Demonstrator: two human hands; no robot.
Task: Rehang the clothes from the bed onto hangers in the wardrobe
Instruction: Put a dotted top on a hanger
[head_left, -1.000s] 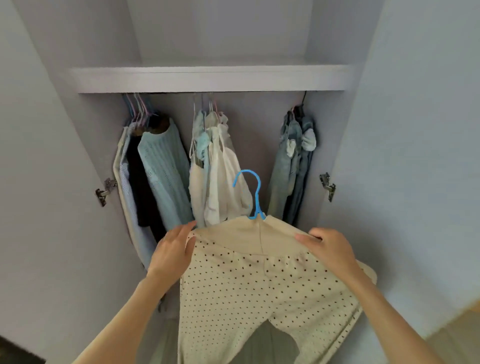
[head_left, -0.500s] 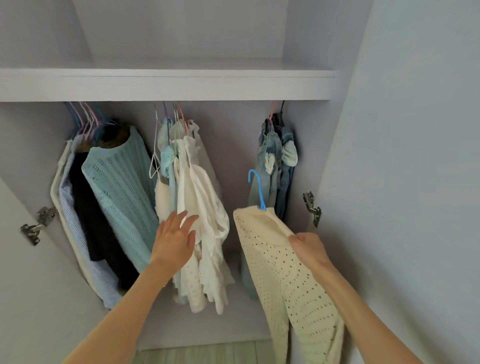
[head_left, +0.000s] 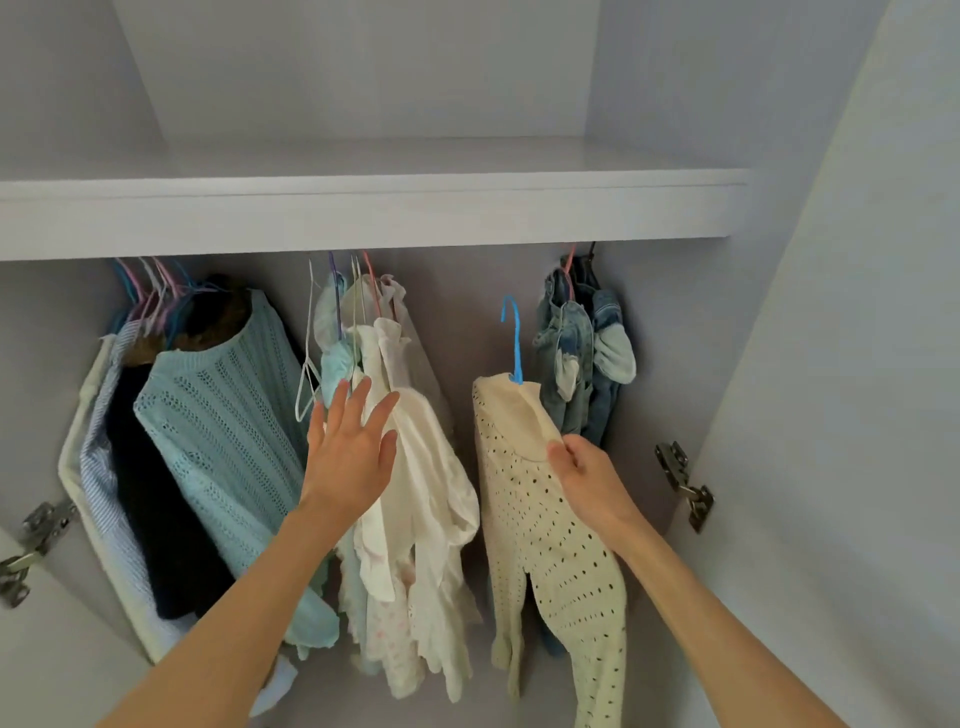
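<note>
Head view: the open wardrobe (head_left: 675, 130) was seen from in front and slightly below, with both forearms reaching in.
Upper edge: a white shelf (head_left: 363, 208) ran across the wardrobe above the hanging clothes; the hanger hooks disappeared behind its front lip, so the rail itself was hidden.
Side edges: the right door (head_left: 857, 415) stood open beside its metal hinge (head_left: 683, 486); a second hinge (head_left: 31, 540) showed at the lower left.
Open room: a bare stretch of back wall lay between the white garments (head_left: 431, 493) in the middle and the denim garments (head_left: 582, 364) at the right; the cream garment hung in that gap.
Left group: a teal knitted sweater (head_left: 223, 441) and darker and striped pieces crowded the left end.
Cream garment (head_left: 545, 545): cream fabric with rows of small dark dots or holes, a plain band at the top, its lower part trailing down.
Blue hanger (head_left: 514, 338): its hook rose from the top of the cream garment and ended below the shelf lip, clear of it.
Right hand (head_left: 587, 475): its grip was clamped on the band's edge, below and to the right of the hook.
Left hand (head_left: 353, 447): fingers straight and spread apart, palm against the white garments, holding nothing.
</note>
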